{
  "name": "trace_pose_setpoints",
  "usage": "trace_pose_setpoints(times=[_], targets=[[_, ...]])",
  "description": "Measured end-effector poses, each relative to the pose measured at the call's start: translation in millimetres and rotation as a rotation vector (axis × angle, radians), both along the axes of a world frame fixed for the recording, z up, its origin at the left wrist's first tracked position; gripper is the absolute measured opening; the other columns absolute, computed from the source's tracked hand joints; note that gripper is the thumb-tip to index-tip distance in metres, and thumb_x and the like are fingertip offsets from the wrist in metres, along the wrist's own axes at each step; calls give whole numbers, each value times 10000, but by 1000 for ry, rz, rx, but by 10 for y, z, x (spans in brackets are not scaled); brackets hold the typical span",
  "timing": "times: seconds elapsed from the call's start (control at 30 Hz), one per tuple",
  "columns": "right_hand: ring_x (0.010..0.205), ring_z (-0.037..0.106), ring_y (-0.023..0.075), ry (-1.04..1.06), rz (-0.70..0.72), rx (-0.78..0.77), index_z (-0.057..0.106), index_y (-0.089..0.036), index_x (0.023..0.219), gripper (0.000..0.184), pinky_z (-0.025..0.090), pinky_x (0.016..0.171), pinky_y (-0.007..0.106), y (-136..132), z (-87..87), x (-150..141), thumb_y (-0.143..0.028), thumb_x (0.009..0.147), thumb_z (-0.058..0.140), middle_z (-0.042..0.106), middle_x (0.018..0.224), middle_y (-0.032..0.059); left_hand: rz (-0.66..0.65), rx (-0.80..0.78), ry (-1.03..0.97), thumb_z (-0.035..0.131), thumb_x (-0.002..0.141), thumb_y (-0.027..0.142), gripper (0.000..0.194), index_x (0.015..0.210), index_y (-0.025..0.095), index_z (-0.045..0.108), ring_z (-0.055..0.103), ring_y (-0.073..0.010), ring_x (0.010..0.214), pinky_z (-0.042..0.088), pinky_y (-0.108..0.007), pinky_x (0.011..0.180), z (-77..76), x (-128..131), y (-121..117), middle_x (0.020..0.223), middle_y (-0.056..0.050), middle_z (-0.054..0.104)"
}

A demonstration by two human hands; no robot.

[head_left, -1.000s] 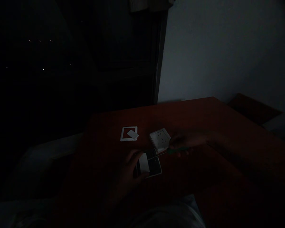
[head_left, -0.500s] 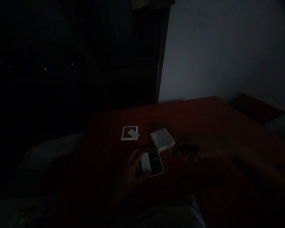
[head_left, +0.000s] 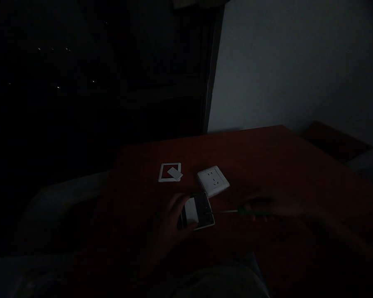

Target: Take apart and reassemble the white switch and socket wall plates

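Note:
In dim light, my left hand [head_left: 175, 217] grips the left side of a wall switch [head_left: 205, 209] on the table, thumb and fingers at its near and far edges. A white rocker covers part of its face; the rest looks dark. My right hand [head_left: 264, 207] is closed around the green handle of a screwdriver [head_left: 225, 212]. The shaft points left, and its tip reaches the dark part of the switch; whether it touches there I cannot tell. Just beyond lies a white wall socket [head_left: 213, 181] with its slots facing up.
A white square frame [head_left: 161, 180] lies farther back to the left, with a small white plate [head_left: 175, 173] across its right side. The reddish table [head_left: 251, 149] meets a pale wall [head_left: 282, 70] at the back. A dark door or cabinet [head_left: 170, 107] stands behind on the left.
My right hand has moved a little right and nearer to me. The screwdriver now lies more level, its tip shifted right on the switch. My left hand keeps its hold.

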State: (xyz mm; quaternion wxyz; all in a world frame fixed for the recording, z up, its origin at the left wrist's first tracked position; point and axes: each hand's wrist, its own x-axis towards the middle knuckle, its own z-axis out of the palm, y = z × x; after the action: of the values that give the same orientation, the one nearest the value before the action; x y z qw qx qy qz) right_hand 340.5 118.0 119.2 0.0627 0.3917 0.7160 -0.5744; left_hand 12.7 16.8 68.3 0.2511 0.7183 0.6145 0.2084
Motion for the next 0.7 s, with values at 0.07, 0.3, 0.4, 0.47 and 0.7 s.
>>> trace_pose_setpoints(times=[0.07, 0.3, 0.4, 0.47, 0.7], targets=[[648, 590, 113, -6, -8, 17, 670, -168, 1036, 495, 448, 529, 205, -27, -21, 18, -590, 894, 452, 679, 860, 61, 0, -10, 0, 674, 774, 338, 625, 1353, 290, 441, 444, -288, 1283, 411, -448, 1049, -9, -3, 2, 1453, -55, 394], [600, 589, 105, 57, 84, 148, 668, -147, 965, 443, 444, 518, 206, -19, 150, -195, -522, 922, 438, 663, 828, 51, -13, -9, 12, 671, 762, 299, 626, 1347, 274, 448, 442, -288, 1277, 405, -446, 1049, -23, -13, 36, 1422, -68, 424], [579, 588, 104, 23, 118, 247, 680, -142, 924, 371, 429, 498, 197, -21, 276, -321, -442, 925, 462, 657, 781, 37, -10, 1, 1, 670, 760, 296, 606, 1330, 278, 467, 455, -284, 1267, 413, -431, 1044, -32, -14, 39, 1414, -62, 431], [560, 579, 100, -2, 154, 325, 683, -145, 888, 311, 403, 489, 194, -47, 373, -395, -374, 922, 476, 656, 747, 26, -6, 9, -5, 668, 763, 305, 598, 1326, 279, 468, 464, -279, 1258, 426, -420, 1032, -33, -10, 38, 1410, -59, 431], [564, 575, 112, -96, 201, 558, 688, -165, 778, 266, 347, 510, 223, -185, 666, -583, -266, 903, 476, 685, 732, 35, -22, 38, -4, 672, 757, 303, 599, 1320, 261, 470, 497, -275, 1225, 455, -400, 1006, 14, 16, 45, 1378, -66, 457]])
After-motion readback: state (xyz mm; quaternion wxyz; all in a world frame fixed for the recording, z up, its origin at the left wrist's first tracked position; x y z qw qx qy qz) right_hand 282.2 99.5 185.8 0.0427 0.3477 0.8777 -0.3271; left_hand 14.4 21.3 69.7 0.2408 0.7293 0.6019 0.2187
